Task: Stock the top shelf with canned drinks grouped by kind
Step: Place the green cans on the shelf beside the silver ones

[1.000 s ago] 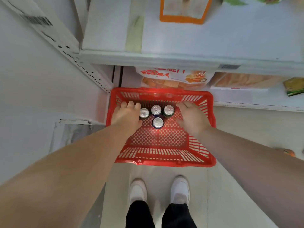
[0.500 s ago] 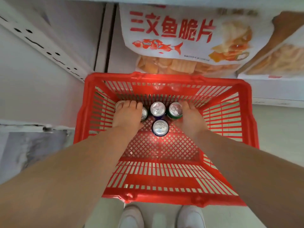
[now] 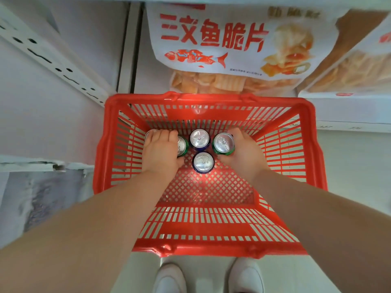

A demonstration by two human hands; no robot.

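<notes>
A red plastic basket (image 3: pixel 315 149) stands on the floor with several upright cans at its far end. My left hand (image 3: pixel 160 153) reaches down and grips a green can (image 3: pixel 183 145), its thumb curled under the can's side. A further can top (image 3: pixel 148 133) peeks out beside its fingers. My right hand (image 3: pixel 243 153) grips another green can (image 3: pixel 223 143) from the right. Two blue cans (image 3: pixel 200 138) (image 3: pixel 203 162) stand untouched between my hands. The top shelf is out of view.
A low shelf behind the basket holds a large white snack bag with a red fish (image 3: pixel 222 45) and a snack box (image 3: pixel 349 75) to its right. A perforated white shelf upright (image 3: pixel 53 62) runs at the left. My white shoes (image 3: pixel 208 278) stand just before the basket.
The view dropped closer to the basket. Both hands reached down among the cans and closed round the two green ones.
</notes>
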